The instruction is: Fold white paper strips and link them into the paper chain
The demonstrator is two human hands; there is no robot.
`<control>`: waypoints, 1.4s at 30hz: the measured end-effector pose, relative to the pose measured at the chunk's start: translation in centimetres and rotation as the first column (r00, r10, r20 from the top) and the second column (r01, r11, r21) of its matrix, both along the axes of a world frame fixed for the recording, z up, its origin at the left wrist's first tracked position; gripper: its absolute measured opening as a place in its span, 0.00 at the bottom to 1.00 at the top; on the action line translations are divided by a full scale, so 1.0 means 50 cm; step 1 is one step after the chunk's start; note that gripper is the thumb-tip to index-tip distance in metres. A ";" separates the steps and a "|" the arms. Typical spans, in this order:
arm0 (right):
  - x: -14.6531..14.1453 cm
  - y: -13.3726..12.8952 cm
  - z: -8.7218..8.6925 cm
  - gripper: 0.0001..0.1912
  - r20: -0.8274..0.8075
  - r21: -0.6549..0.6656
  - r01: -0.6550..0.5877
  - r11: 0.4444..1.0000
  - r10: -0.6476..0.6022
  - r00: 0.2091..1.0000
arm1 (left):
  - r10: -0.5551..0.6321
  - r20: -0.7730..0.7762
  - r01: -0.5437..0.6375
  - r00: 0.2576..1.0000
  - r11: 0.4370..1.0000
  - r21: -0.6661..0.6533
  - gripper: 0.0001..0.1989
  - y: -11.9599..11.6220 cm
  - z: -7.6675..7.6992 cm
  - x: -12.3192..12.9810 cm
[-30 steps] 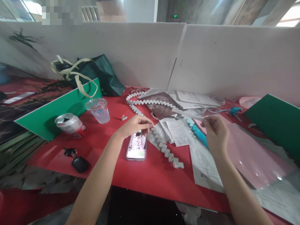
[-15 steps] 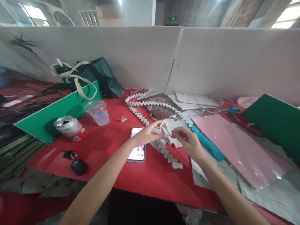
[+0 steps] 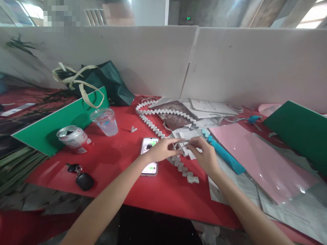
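Observation:
My left hand [image 3: 165, 149] pinches one side of a thin white paper strip [image 3: 180, 146] over the middle of the red table. Opposite it, my right hand [image 3: 201, 148] has its fingers closed on the strip's other side. Beneath both hands runs a zigzag chain of folded white paper [image 3: 180, 166], which loops back across the table and has a turquoise section [image 3: 205, 133] at the right. Partly behind my left wrist lies a lit phone [image 3: 150, 170]. White paper sheets [image 3: 192, 153] lie under the hands.
On the left stand a plastic cup [image 3: 106, 124], a can [image 3: 74, 139] and a green board [image 3: 43, 129]; keys [image 3: 84, 181] lie in front. Pink sheets [image 3: 252, 156] and a turquoise strip [image 3: 228, 158] are to the right. A dark green bag [image 3: 114, 85] is behind.
My left fingers have closed in from a wider spread, and both hands are nearer each other around the strip. The phone's screen shows different content.

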State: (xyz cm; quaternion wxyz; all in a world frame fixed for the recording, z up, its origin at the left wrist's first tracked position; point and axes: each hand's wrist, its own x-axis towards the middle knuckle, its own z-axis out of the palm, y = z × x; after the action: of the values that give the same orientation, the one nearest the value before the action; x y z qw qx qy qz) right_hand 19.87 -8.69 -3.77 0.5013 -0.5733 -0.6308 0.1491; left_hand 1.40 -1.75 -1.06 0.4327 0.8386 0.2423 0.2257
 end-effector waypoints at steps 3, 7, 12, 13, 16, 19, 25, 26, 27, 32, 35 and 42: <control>0.001 -0.001 -0.001 0.07 -0.009 -0.008 0.024 1.000 -0.024 1.000 | 0.082 -0.012 -0.079 0.997 0.985 0.154 0.24 -0.006 0.001 0.002; 0.000 -0.005 0.003 0.10 0.005 -0.017 0.009 1.000 -0.009 1.000 | 0.110 0.002 -0.108 0.994 0.979 0.173 0.23 -0.012 0.002 0.004; -0.001 -0.006 0.005 0.08 0.092 0.025 -0.003 1.000 0.001 0.996 | 0.126 0.098 -0.118 0.987 0.989 -0.089 0.25 0.011 -0.004 0.005; 0.001 -0.005 0.006 0.07 0.119 0.041 0.001 0.999 -0.006 0.993 | 0.131 0.108 -0.114 0.985 0.982 -0.154 0.26 0.019 -0.001 -0.002; 0.012 -0.006 0.010 0.07 0.193 0.090 0.021 0.996 -0.038 0.980 | 0.142 0.058 -0.125 0.988 0.963 -0.239 0.31 0.037 0.015 -0.055; 0.026 -0.009 0.021 0.06 0.218 0.146 0.071 0.987 -0.102 0.971 | 0.282 -0.037 -0.285 0.959 0.951 -0.118 0.41 0.017 0.016 -0.147; 0.029 -0.013 0.034 0.07 0.191 0.157 0.137 0.978 -0.166 0.967 | 0.667 -0.045 -0.661 0.744 0.724 -0.196 0.46 -0.088 -0.086 -0.242; 0.027 -0.013 0.034 0.07 0.197 0.153 0.134 0.979 -0.163 0.967 | 0.676 -0.071 -0.677 0.734 0.718 -0.164 0.46 -0.099 -0.099 -0.239; 0.026 -0.013 0.033 0.07 0.203 0.153 0.131 0.979 -0.161 0.966 | 0.679 -0.110 -0.688 0.726 0.715 -0.125 0.46 -0.107 -0.107 -0.233; 0.024 -0.012 0.031 0.08 0.227 0.161 0.139 0.977 -0.174 0.958 | 0.654 -0.230 -0.665 0.720 0.746 0.040 0.43 -0.111 -0.099 -0.210; 0.023 -0.012 0.031 0.08 0.241 0.161 0.128 0.979 -0.165 0.956 | 0.674 -0.279 -0.676 0.684 0.729 0.105 0.44 -0.109 -0.094 -0.203; 0.019 -0.011 0.030 0.06 0.274 0.163 0.106 0.981 -0.148 0.950 | 0.698 -0.305 -0.657 0.648 0.715 0.239 0.48 -0.115 -0.098 -0.176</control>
State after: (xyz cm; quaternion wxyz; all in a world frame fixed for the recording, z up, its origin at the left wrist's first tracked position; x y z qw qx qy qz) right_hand 20.81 -9.24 -2.24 0.4544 -0.5899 -0.6674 -0.0143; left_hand -7.42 -7.50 -5.99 0.2168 0.7354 0.6033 0.2198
